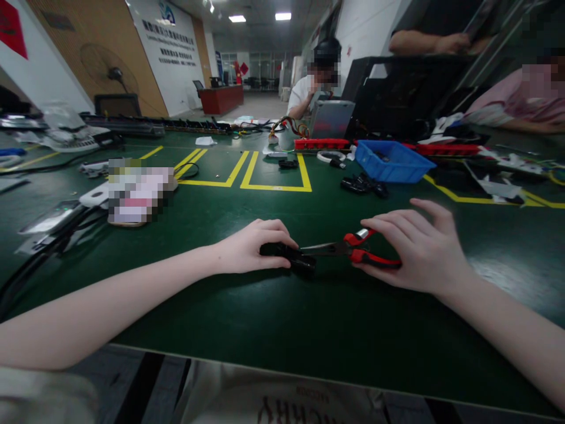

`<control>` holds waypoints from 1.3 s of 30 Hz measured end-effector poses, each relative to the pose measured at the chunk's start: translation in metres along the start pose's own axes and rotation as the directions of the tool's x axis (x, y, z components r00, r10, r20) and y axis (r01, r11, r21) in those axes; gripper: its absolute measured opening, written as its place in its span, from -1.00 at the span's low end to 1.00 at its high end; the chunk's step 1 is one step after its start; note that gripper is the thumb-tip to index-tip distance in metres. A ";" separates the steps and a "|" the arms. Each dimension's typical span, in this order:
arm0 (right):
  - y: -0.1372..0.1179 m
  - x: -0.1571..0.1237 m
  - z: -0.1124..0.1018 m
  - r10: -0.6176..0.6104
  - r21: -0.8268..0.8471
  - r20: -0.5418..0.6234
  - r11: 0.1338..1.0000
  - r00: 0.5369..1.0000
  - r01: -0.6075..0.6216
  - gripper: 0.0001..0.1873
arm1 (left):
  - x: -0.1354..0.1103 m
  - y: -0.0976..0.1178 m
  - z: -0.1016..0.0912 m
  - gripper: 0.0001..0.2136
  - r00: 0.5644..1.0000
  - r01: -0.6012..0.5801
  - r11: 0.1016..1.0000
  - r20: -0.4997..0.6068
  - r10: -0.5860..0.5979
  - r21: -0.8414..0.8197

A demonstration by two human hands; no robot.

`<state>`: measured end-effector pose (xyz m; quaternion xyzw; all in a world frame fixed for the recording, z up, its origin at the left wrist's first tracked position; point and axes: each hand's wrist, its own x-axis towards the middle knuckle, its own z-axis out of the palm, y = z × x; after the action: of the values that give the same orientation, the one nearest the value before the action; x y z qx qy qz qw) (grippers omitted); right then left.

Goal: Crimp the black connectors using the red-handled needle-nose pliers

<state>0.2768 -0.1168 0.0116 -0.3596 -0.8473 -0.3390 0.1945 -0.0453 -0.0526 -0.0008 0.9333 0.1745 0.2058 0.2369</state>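
My left hand (pixel 265 247) is closed around a small black part (pixel 302 261) just above or on the green table, near its front middle. The part looks glossy and roughly cylindrical; its exact kind I cannot make out. In my right hand (pixel 417 247) are red-and-black handled needle-nose pliers (pixel 346 248), with thumb and fingers about the spread handles. The slim metal jaws point left, and their tips meet the upper right end of the black part. Whether the jaws grip it is too small to tell.
A blue bin (pixel 392 165) stands beyond my right hand, with several black parts (pixel 364 185) before it. A phone (pixel 136 197) and black cables (pixel 57 253) lie at left. Yellow tape (pixel 276 188) marks the green table (pixel 247 318). Other people (pixel 304 94) sit across.
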 end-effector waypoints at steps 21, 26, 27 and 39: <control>0.000 0.000 -0.002 0.066 0.042 0.009 0.997 0.998 -0.066 -0.47 | -0.005 0.008 0.002 -0.75 0.964 -0.260 0.846 0.071 0.258 0.466; 0.002 -0.001 -0.001 0.103 0.048 0.017 0.993 0.994 -0.104 -0.49 | -0.004 0.006 0.002 -0.74 0.976 -0.218 0.865 0.098 0.194 0.452; 0.002 -0.001 -0.001 0.104 0.055 0.017 0.993 0.994 -0.105 -0.50 | -0.003 0.005 0.001 -0.75 0.980 -0.199 0.876 0.095 0.175 0.440; 0.004 -0.003 0.002 0.015 0.031 0.012 0.999 1.000 -0.016 -0.52 | 0.000 0.004 0.001 -0.77 0.993 -0.092 0.923 0.101 0.058 0.373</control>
<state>0.2815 -0.1147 0.0104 -0.3651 -0.8507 -0.3223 0.1978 -0.0436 -0.0564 0.0004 0.9756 0.1642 0.1359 0.0524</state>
